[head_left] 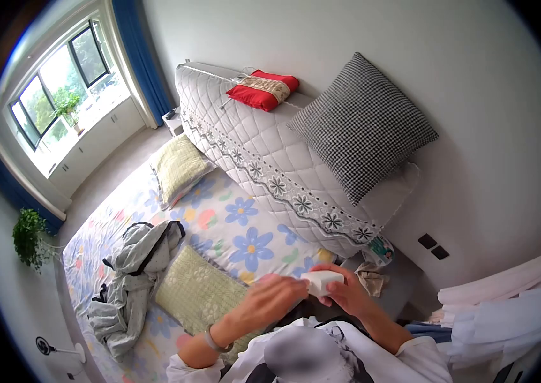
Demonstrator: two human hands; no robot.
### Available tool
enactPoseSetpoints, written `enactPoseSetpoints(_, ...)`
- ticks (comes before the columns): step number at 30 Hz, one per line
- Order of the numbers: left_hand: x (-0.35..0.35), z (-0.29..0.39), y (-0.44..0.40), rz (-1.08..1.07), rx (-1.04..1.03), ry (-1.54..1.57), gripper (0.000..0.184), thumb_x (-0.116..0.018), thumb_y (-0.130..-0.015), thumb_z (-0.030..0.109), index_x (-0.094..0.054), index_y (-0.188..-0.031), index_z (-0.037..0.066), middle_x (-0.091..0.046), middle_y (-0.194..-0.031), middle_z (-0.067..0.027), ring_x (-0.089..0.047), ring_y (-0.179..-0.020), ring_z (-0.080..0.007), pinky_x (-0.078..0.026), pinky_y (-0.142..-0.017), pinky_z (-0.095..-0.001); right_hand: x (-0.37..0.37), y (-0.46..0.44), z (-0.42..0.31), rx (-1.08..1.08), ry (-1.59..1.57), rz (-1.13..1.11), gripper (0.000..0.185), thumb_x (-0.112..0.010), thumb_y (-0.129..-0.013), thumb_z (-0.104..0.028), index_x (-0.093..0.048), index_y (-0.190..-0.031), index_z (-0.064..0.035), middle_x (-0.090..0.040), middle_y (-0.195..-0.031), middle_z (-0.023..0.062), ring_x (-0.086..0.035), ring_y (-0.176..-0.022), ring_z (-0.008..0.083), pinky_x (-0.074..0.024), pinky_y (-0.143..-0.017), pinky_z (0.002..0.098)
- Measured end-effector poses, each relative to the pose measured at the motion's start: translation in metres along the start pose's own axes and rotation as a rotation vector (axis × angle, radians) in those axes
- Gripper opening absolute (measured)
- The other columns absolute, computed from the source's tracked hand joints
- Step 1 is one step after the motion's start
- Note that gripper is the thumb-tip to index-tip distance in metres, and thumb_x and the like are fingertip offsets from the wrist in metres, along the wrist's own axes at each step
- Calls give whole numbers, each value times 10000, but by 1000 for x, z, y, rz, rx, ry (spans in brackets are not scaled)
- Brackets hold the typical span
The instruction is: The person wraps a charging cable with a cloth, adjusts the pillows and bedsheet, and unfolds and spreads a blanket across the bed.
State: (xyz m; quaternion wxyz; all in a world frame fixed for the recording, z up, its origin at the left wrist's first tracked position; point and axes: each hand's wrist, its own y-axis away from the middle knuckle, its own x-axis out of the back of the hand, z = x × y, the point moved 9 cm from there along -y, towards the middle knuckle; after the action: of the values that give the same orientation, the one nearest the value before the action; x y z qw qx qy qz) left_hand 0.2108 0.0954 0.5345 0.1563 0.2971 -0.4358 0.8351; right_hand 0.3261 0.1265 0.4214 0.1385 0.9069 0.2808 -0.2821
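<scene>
Close in front of my body, a small white box (324, 282) is gripped by my right hand (348, 290), its thumb and fingers wrapped round the right side. My left hand (277, 297), with a band on the wrist, is at the box's left end. Its fingers are curled together and slightly blurred; what they hold, if anything, is hidden. Below my hands lies a pale green pillow (200, 290) on the flowered bed sheet (251, 249).
A crumpled grey garment (133, 281) and a second green pillow (180, 169) lie on the bed. The quilted headboard (238, 131) carries a red cushion (262, 89) and a checked cushion (366, 127). A crumpled beige cloth (372, 279) is right of my hands; clothes (500, 319) hang farther right.
</scene>
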Motion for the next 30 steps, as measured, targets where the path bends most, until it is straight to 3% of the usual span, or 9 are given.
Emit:
enactPoseSetpoints(3, -12, -36, 2, 214, 313, 268, 318, -726, -708, 69, -544, -966, 30, -602, -857, -95, -612, -713, -209, -501, -637, -295, 20, 0, -2, 18, -101, 84, 473, -606, -821, -263, -463, -1173, 19, -574, -918, 122, -534, -661, 127, -436, -558, 238)
enactPoseSetpoints(5, -47, -73, 23, 118, 641, 328, 395, -731, -709, 50, -503, -1032, 42, -608, -801, -32, -609, -696, -131, -499, -619, -259, 29, 6, -19, 135, -426, 48, 519, -573, -836, -323, -444, -1198, 26, -566, -975, 206, -532, -684, 157, -441, -565, 243)
enactPoseSetpoints(7, -103, -101, 67, -191, 678, 424, 282, -710, -743, 105, -557, -972, 46, -586, -740, -5, -573, -667, -93, -453, -585, -231, 51, 17, -40, 276, -560, 94, 587, -545, -853, -391, -415, -1211, 54, -518, -1026, 290, -508, -715, 175, -442, -598, 239)
enactPoseSetpoints(10, -157, -148, 151, -288, 721, 335, 209, -688, -769, 263, -620, -771, 65, -564, -639, -17, -522, -627, -120, -419, -584, -285, 80, 37, -67, 414, -604, 107, 636, -512, -861, -453, -414, -1194, 79, -502, -1040, 280, -489, -690, 154, -414, -570, 211)
enactPoseSetpoints(15, -139, -211, 256, -88, 1040, 339, 148, -662, -785, 159, -618, -849, 33, -583, -701, -11, -512, -663, -76, -416, -622, -246, 91, 68, -92, 601, -522, 102, 604, -542, -843, -443, -426, -1215, 19, -511, -1065, 218, -477, -779, 169, -407, -699, 273)
enactPoseSetpoints(20, -92, -185, 186, 412, 977, 769, 99, -504, -904, 151, -512, -926, 55, -455, -734, 32, -447, -689, -46, -437, -690, -254, 98, 68, -81, 694, -509, 109, 633, -711, -686, -119, -423, -1237, -2, -470, -1200, 135, -456, -966, 186, -381, -811, 279)
enactPoseSetpoints(25, -87, -108, 47, 387, 828, 1143, 186, -421, -929, 126, -392, -1097, 53, -365, -763, 21, -396, -666, -68, -455, -712, -279, 101, 60, -53, 648, -428, 188, 712, -744, -629, -17, -412, -1259, -27, -453, -1244, 111, -467, -1048, 194, -380, -904, 301)
enactPoseSetpoints(27, -100, -86, 15, 224, 657, 1160, 442, -570, -858, 193, -333, -1196, 37, -396, -983, -32, -431, -915, -122, -414, -821, -320, 100, 56, -42, 591, -296, 290, 680, -758, -599, -25, -457, -1208, -17, -451, -1249, 120, -450, -1063, 214, -387, -856, 319)
enactPoseSetpoints(30, -111, -40, -40, 77, 458, 1088, 805, -697, -749, 250, -177, -1321, 24, -343, -1081, -57, -357, -1037, -165, -289, -937, -330, 75, 48, -37, 531, -90, 281, 751, -751, -657, -68, -345, -1289, -75, -442, -1263, 122, -435, -1141, 215, -353, -952, 366)
